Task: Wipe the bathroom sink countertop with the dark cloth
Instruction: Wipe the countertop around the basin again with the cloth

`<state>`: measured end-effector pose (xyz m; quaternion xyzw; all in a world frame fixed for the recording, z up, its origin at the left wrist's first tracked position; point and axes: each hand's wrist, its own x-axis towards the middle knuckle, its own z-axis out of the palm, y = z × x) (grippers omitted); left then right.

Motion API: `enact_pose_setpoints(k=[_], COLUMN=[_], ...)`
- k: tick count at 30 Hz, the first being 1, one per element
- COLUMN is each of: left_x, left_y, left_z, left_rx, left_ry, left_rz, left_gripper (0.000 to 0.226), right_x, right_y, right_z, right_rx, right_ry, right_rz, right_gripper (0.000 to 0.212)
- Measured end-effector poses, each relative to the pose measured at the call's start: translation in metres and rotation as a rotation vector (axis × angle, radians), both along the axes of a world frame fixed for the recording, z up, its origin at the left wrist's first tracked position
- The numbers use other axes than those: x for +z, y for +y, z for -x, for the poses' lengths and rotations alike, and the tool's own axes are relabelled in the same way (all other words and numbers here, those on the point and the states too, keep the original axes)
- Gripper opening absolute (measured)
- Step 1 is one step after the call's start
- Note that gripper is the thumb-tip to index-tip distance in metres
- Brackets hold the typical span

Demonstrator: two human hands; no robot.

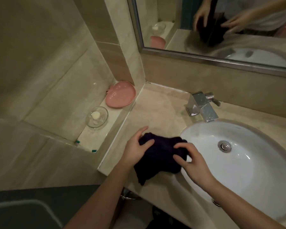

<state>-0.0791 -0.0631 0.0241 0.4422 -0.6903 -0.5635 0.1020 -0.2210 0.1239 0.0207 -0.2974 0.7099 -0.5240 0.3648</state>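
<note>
Biggest thing first: you've got the whole beige stone countertop [157, 109] to cover, and the stretch between the side wall and the white basin [238, 156] is the open run, so I'd start there and work toward the back corner. The basin rim curves right up against your working area, so follow that curve instead of cutting straight lines or you'll likely miss the seam.

The chrome faucet [203, 106] sits at the back edge, and its base is probably where the gunk hides, so plan a pass around it, not just in front.

The dark cloth [157, 156] is bunched on the counter at the front edge, just left of the basin, with a bit of it hanging off the front lip. Honestly it looks too wadded to wipe well; I'd flatten it into a pad so more fabric touches the stone.

Your left hand [135, 149] has its fingers curled over the cloth's left side, one fingertip out on the bare counter. Your right hand [191, 161] is pinching the right end of the cloth between thumb and curled fingers, right by the basin rim. Once it's folded, one flat palm on top would press more evenly than two pinches.

Small stuff: the pink dish [120, 95] and the glass soap dish [97, 117] are on the lower side ledge, well apart from your wipe path, so no need to move them.
</note>
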Motion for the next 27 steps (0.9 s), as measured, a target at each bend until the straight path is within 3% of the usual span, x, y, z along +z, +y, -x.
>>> enact_pose_setpoints(k=[2,4,6,11,16,19,23,27], left_x=[-0.026,-0.049,-0.071,-0.107,-0.120,-0.132,-0.140,-0.146], left_y=[-0.013,-0.014,-0.008,-0.018,-0.043,-0.046,-0.054,-0.056], left_z=[0.003,-0.007,-0.025,-0.051,-0.046,-0.052,-0.050,-0.047], left_rx=[0.088,0.139,0.086,-0.044,-0.047,0.090,0.104,0.127], left_ry=[-0.074,-0.200,-0.261,-0.287,-0.250,-0.207,-0.151,-0.074], left_rz=[0.081,0.172,0.283,0.556,0.576,0.528,0.645,0.711], left_gripper=[0.059,0.054,0.048,0.043,0.048,0.052,0.050,0.046], right_x=[-0.032,-0.064,-0.083,-0.091,-0.103,-0.131,-0.137,-0.137], right_y=[-0.014,-0.014,-0.010,-0.058,-0.156,-0.173,-0.189,-0.229], right_z=[0.000,-0.016,-0.040,-0.057,-0.070,-0.087,-0.062,0.002], right_rx=[0.083,0.096,0.118,0.008,-0.155,0.029,0.311,0.332], right_ry=[0.187,0.505,0.641,0.737,0.672,0.790,0.915,0.935], right_rz=[-0.177,-0.361,-0.369,-0.272,-0.515,-0.603,-0.416,-0.372], right_gripper=[0.041,0.050,0.053,0.051,0.072,0.082,0.078,0.072])
